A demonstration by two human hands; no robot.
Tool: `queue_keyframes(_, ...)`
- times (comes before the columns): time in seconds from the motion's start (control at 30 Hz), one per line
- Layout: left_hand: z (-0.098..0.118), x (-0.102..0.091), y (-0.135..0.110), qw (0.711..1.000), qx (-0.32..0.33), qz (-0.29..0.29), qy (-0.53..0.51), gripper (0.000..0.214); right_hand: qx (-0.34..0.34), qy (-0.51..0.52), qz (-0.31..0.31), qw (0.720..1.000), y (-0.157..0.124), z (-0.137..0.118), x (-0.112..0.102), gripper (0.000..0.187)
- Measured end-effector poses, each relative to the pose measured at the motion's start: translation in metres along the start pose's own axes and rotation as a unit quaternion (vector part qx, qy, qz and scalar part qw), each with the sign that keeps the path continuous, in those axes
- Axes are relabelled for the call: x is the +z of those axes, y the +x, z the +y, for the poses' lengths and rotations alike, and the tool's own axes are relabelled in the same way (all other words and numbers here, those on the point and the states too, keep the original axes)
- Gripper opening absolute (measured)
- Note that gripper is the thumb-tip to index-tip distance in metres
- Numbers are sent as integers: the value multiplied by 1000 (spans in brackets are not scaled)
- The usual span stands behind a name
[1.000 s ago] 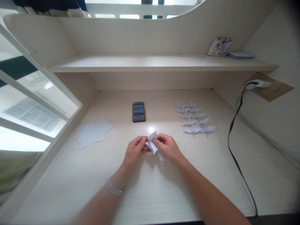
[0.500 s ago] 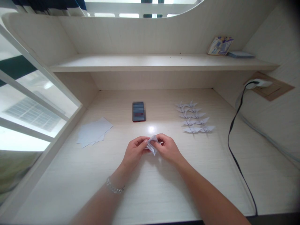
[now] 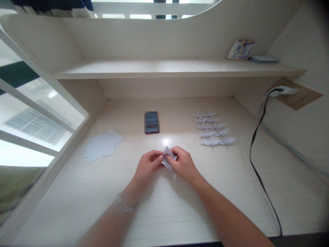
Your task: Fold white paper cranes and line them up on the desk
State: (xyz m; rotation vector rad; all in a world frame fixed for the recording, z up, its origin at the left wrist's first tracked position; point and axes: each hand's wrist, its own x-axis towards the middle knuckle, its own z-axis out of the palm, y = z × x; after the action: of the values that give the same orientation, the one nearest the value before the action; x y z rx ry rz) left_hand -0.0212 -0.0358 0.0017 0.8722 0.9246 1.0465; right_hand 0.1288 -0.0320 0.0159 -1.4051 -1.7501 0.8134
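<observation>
A small, partly folded piece of white paper (image 3: 167, 157) is held just above the pale desk (image 3: 164, 202), near its middle. My left hand (image 3: 147, 167) pinches its left side with fingers closed; a bead bracelet sits on that wrist. My right hand (image 3: 183, 164) pinches the right side, fingers curled over the paper. Only a pointed tip and a lower flap of the paper show between the fingers.
Several folded paper cranes (image 3: 213, 128) lie in a row at the right. A stack of flat white sheets (image 3: 102, 145) lies at the left. A dark phone (image 3: 151, 122) lies behind my hands. A black cable (image 3: 254, 147) runs down the right from a wall socket. A shelf (image 3: 177, 68) holds a small box.
The paper has been pressed smaller and lower between my fingers. Both hands have closed in on it and stayed in place.
</observation>
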Motion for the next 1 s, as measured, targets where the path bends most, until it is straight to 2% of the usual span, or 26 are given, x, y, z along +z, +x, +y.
queue_keyframes(0.23, -3, -1, 1, 998, 36, 5, 52, 21, 3, 13, 10, 1000, -1, 1, 0, 8)
queue_keyframes(0.53, 2, 3, -1, 999, -7, -5, -45, 19, 9, 35, -2, 999, 0, 3, 0, 10)
queue_keyframes(0.77, -1, 3, -1, 1000, 9, 17, -14, 21, 2, -7, 20, 1000, -2, -7, -1, 14)
queue_keyframes(1.0, -4, 1, 0, 1000, 14, -3, 13, 21, 25, 32, 1, 999, -2, -3, -1, 15)
